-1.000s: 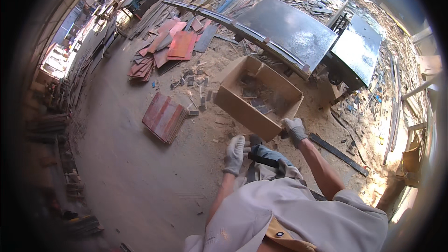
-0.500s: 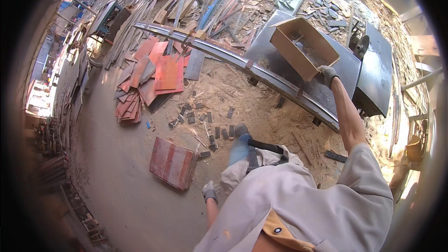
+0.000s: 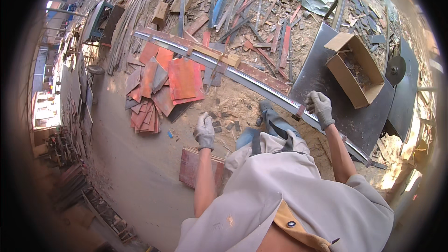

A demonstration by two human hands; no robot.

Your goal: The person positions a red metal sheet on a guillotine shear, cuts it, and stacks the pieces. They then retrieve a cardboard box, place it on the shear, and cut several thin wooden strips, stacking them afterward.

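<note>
1. Open rectangular brown cardboard box (image 3: pixel 346 80): at 2 o'clock, on the flat dark metal counter (image 3: pixel 313 67); round dark saw disc (image 3: pixel 395 68) at its 3 o'clock.
2. Box contents: loose dark and pale scraps on the bottom, too small to sort.
3. My right hand (image 3: pixel 320 108), grey knit glove: fingers half bent, slightly parted, nothing seen in it. Box near, at its 1 o'clock, apart; contact with the long metal rail with a scale (image 3: pixel 261 87): can't tell.
4. My left hand (image 3: pixel 204 131), same glove: fingers curled, grip can't be told. Stacked reddish flat boards (image 3: pixel 188 167) at its 6 o'clock.
5. Step, my judgement: box set down, released. Moving it again calls for gripping its near wall.
</note>
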